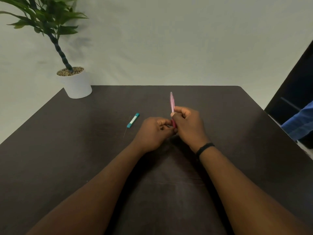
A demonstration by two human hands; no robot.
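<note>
A pink pen-like stick (172, 101) points up and away over the middle of the dark table (84, 158). My right hand (186, 122) grips its middle with curled fingers. My left hand (152, 131) pinches the stick's darker pink lower end, right beside my right hand. The part of the stick inside my hands is hidden. A small teal case (133, 120) lies flat on the table to the left of my hands, and a thin dark lead (125, 133) lies just beside it.
A potted plant in a white pot (77, 83) stands at the table's far left corner. Blue cloth (299, 122) and a dark panel show past the right edge. A pale wall rises behind the table.
</note>
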